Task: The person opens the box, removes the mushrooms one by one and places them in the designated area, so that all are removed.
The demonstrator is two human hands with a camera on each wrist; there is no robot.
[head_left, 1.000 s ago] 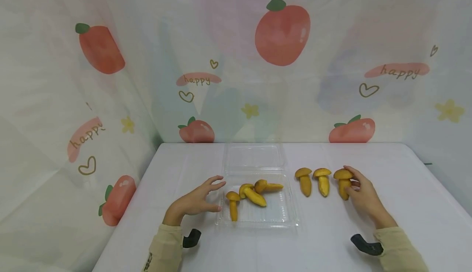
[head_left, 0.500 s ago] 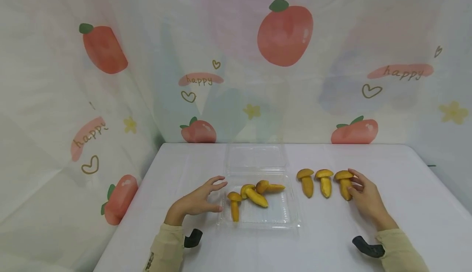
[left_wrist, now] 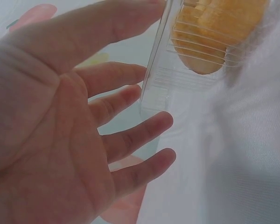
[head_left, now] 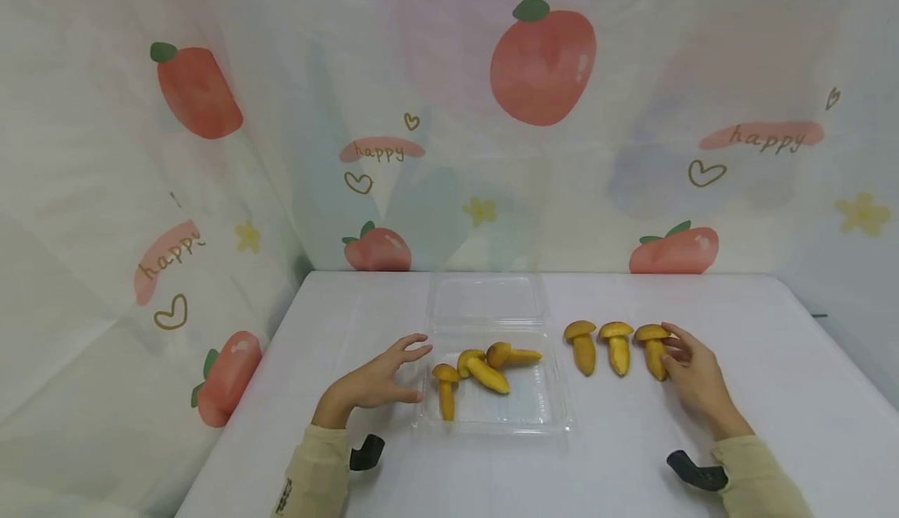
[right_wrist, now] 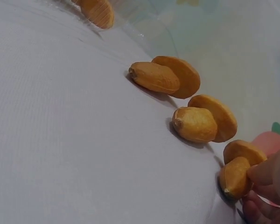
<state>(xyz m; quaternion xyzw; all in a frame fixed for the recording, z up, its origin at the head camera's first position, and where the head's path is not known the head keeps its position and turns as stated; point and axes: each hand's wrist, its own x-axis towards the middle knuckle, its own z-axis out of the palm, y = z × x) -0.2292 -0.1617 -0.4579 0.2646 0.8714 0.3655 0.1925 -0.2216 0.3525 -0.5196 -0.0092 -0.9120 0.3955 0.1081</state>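
Note:
In the head view a yellow-brown mushroom [head_left: 654, 350] lies at the right end of a row of three. My right hand [head_left: 698, 384] pinches it from its right side; the right wrist view has the thumb [right_wrist: 263, 172] against the stem. The middle mushroom [head_left: 616, 348] and the left one [head_left: 581, 348] lie beside it, caps away from me. My left hand [head_left: 372, 381] spreads its fingers at the left edge of a clear plastic box [head_left: 534, 416], thumb and fingertips right at the rim in the left wrist view. Inside the box lie three more mushrooms [head_left: 488, 376].
The box's clear lid [head_left: 486, 299] is folded back flat behind it. A white cloth [head_left: 604, 455] covers the table, and a printed fruit curtain [head_left: 449, 190] stands along the back and sides. A black curved piece [head_left: 697, 471] sticks out at each wrist.
The view shifts slightly. The right hand and its mushroom hardly move against the row, and the left hand keeps its place at the box.

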